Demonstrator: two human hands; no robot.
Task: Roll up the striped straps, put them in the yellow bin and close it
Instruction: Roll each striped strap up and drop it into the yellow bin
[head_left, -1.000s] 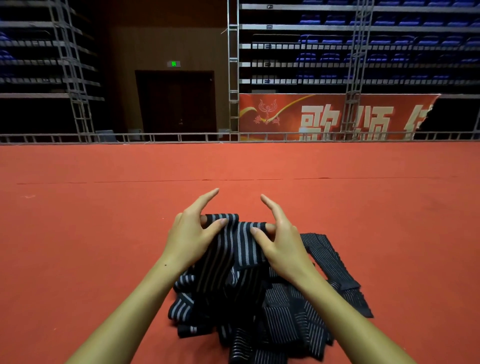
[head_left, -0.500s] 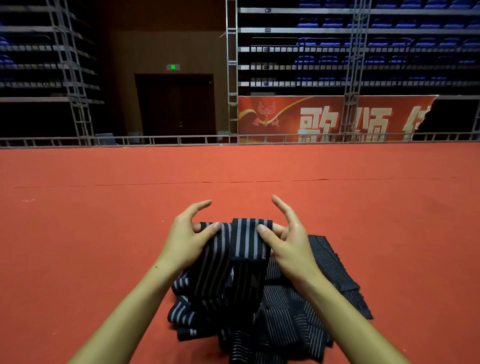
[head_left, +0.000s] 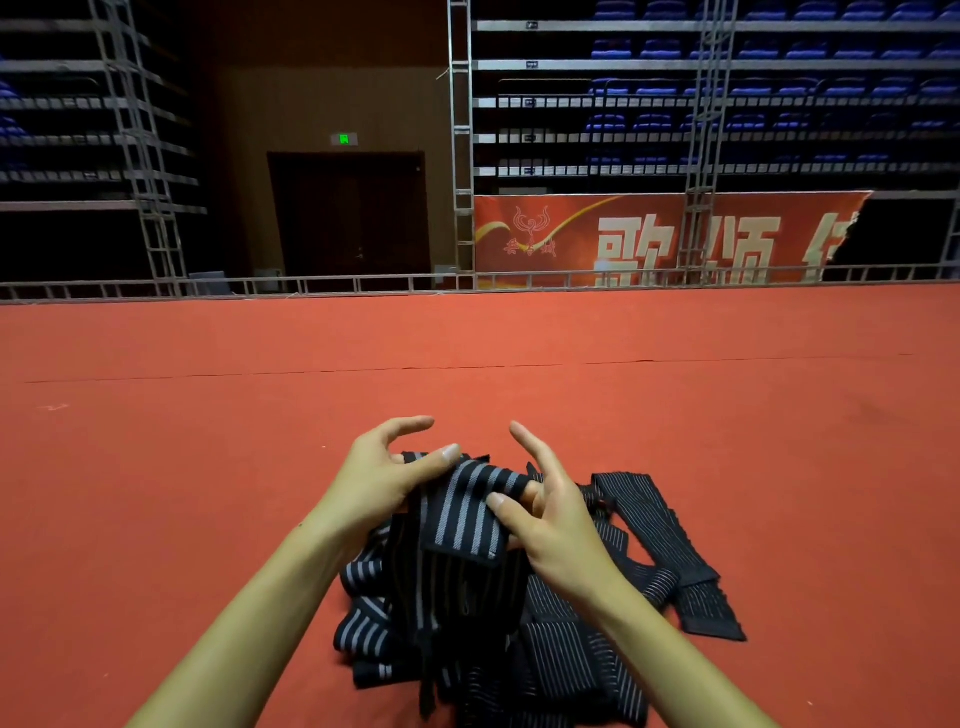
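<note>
Your left hand (head_left: 379, 483) pinches the lifted striped strap (head_left: 467, 512) with its thumb, index finger curled free; your right hand (head_left: 556, 519) pinches its 3 o'clock edge, index straight; the strap pile (head_left: 545, 634) lies on the red carpet (head_left: 208, 467) below, at 6 o'clock.

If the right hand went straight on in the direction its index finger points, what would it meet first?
Probably nothing near. The right hand pinches the striped strap, and its index finger points forward and a little left, over bare red carpet. The metal rail comes next, though depth is unclear.
</note>
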